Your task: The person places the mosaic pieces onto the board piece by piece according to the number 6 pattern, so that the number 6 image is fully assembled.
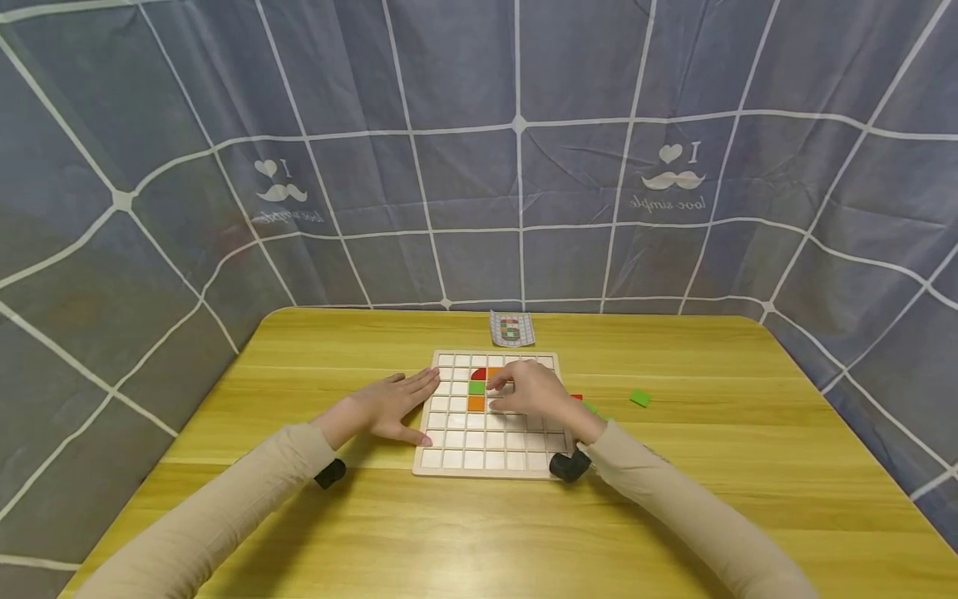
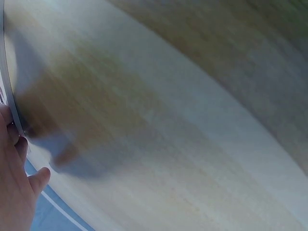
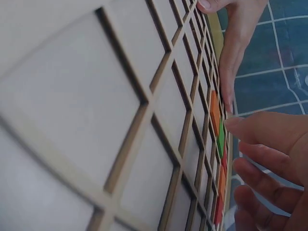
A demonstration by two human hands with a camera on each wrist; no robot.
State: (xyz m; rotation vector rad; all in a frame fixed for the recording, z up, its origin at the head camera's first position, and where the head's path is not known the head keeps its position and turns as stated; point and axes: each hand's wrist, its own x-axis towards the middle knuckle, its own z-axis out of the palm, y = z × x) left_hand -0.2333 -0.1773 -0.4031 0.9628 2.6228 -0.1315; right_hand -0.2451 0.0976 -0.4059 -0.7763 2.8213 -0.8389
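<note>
Across a yellow wood-grain table [image 1: 419,537], a person's left hand [image 1: 392,408] rests with fingers straight on the left edge of a wooden grid board [image 1: 494,475]. The right hand [image 1: 535,389] bends over the board, thumb apart from forefinger; whether it pinches anything cannot be told. Just beside its fingertips, a red quarter-round tile [image 1: 479,374], a green square tile [image 1: 476,388] and an orange square tile [image 1: 476,403] fill one column's cells. Such tiles look light, stiff and probably smooth, best taken by opposite edges. The right wrist camera reveals another red tile [image 3: 219,210], unseen on the board from the head, which alone shows the pattern card [image 1: 512,329] and a loose green tile [image 1: 639,398].
</note>
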